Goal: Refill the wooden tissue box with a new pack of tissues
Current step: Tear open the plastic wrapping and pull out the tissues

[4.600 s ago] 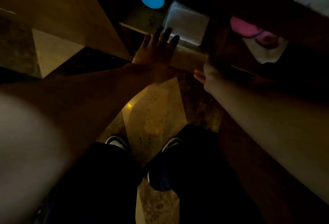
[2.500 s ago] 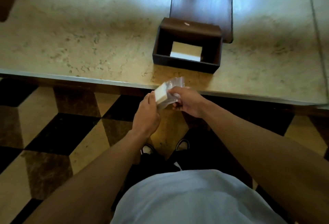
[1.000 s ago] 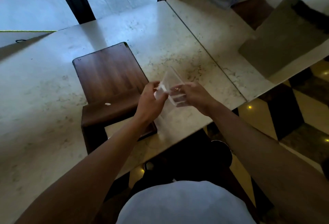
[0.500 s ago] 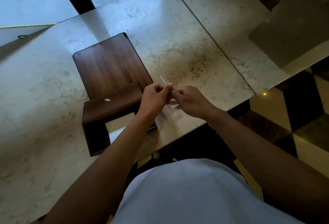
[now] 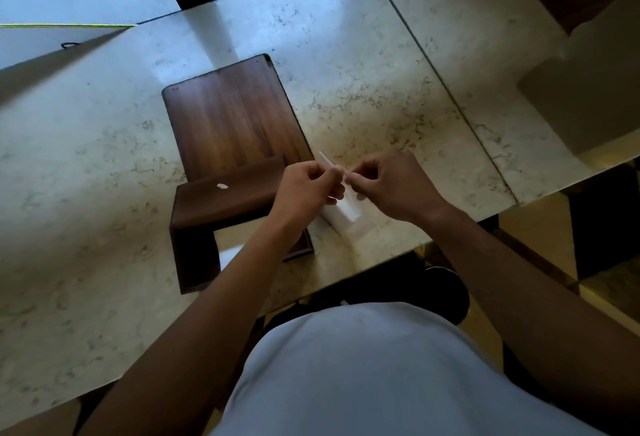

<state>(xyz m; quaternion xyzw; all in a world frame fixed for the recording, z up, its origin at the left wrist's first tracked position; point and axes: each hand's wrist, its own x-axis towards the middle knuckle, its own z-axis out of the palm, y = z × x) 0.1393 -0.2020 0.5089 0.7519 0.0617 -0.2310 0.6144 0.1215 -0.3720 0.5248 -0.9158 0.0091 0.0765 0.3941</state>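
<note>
One open dark-brown wooden tissue box [image 5: 221, 224] lies on our pale marble desk [image 5: 86, 158] with its one flat wooden lid [image 5: 232, 120] behind it. Just right, our left hand [image 5: 304, 193] and right hand [image 5: 391, 186] pinch closed fingers on the one clear-wrapped white tissue pack [image 5: 341, 212]. We judge the wrapper-opening step underway; next, tear it and load the box.
</note>
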